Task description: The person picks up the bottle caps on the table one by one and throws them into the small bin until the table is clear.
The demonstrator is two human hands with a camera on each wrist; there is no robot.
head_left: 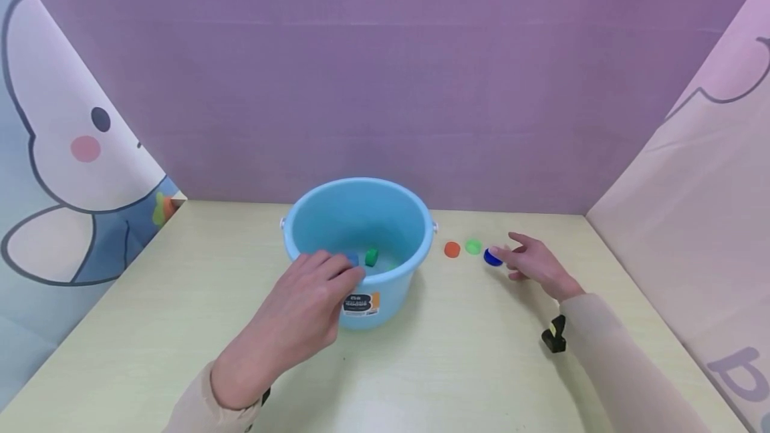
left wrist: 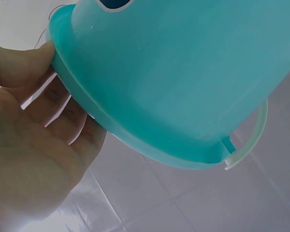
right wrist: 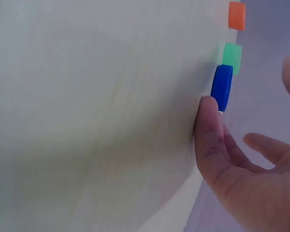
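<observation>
A light blue bucket (head_left: 361,191) stands on the table, and my left hand (head_left: 303,306) grips its near rim. In the left wrist view, the thumb of my left hand (left wrist: 34,130) presses the outside of the bucket (left wrist: 174,72) while the fingers go over the rim. Right of the bucket, my right hand (head_left: 538,264) is at a dark blue bottle cap (head_left: 493,258). Its thumb touches the edge of the blue cap (right wrist: 222,88) in the right wrist view, with the other fingers spread apart from it. An orange cap (head_left: 452,249) and a light green cap (head_left: 473,246) lie beside the blue one.
Inside the bucket lie a green cap (head_left: 371,257), a blue piece (head_left: 352,258) and a light green piece, partly hidden by the rim. A purple backdrop (head_left: 385,85) rises behind the pale table (head_left: 150,313), with printed panels on both sides.
</observation>
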